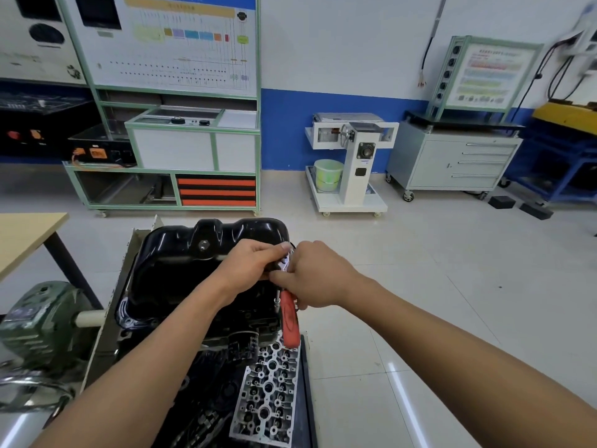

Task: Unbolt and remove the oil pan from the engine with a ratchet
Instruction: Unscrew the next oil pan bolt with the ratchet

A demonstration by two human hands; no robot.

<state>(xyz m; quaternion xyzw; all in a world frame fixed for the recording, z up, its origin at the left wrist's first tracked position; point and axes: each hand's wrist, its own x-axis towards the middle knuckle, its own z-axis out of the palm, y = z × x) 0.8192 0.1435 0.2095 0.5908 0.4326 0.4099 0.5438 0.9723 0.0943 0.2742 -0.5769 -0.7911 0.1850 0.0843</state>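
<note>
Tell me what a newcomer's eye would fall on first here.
First come the two hands meeting at centre frame: the left hand and right hand both grip a ratchet, whose red handle points down toward the viewer. Just behind them, left of centre, sits the glossy black oil pan. Near the bottom edge lies a silver cast part full of round holes.

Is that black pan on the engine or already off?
On: the pan sits rim-down on the engine; left hand and right hand hold the ratchet at its edge.
</note>
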